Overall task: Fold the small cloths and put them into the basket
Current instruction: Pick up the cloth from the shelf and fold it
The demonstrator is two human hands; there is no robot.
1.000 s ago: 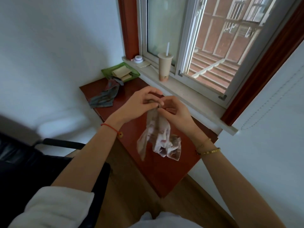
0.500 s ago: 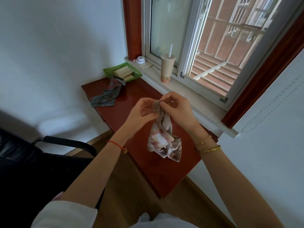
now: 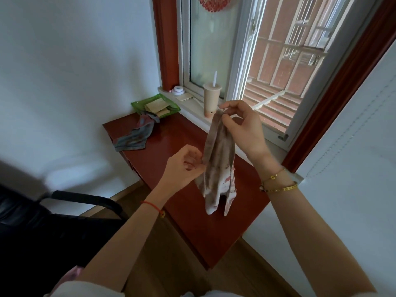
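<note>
Aloft, one cloth (image 3: 218, 159), two hands (image 3: 184, 166) (image 3: 244, 129) pinching

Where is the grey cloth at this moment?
Head view: the grey cloth lies crumpled at the red table's far left corner, touching the green basket.

a cloth (image 3: 134, 137) lies before the basket (image 3: 137, 103) on the table (image 3: 171, 144), a cup (image 3: 211, 100) on the sill (image 3: 192, 108) behind

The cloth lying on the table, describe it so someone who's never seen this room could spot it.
Under the window, the red-brown table has a green basket at its far left corner. The grey-blue cloth lies crumpled against its rim. Unlike the folded beige cloths inside or the pink-patterned cloth held up, it is dark and unfolded.
</note>
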